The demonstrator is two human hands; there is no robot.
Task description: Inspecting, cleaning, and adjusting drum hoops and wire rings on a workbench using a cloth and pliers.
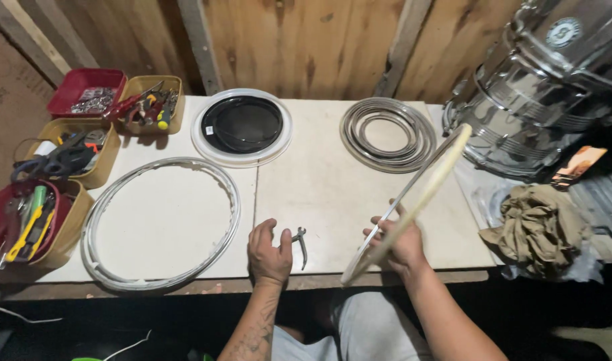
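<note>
Near the front edge of the white table [319, 187], the left hand [269, 251] lies palm down with the fingers loosely curled. It touches a small pair of pliers [300, 242], which rests on the tabletop just beside the thumb; whether the hand really grips the tool, I cannot tell. The right hand [401, 244] is closed around the lower rim of a pale round drum head [413, 197]. The drum head is held tilted, edge toward the camera, and it rises from the hand toward the upper right, above the table.

Left of the hands, a large metal hoop [160, 224] lies flat, and its lower part reaches the front edge of the table. At the back lie a black drum head with a white rim [242, 127] and a stack of metal rings [388, 134]. Open trays of tools [65, 160] stand along the left side. A shiny drum shell [540, 87] stands at the right, close to the upper end of the held drum head, with a crumpled cloth [536, 227] below it. Between the hoop and the rings the tabletop is bare, so the hands have open room there.
</note>
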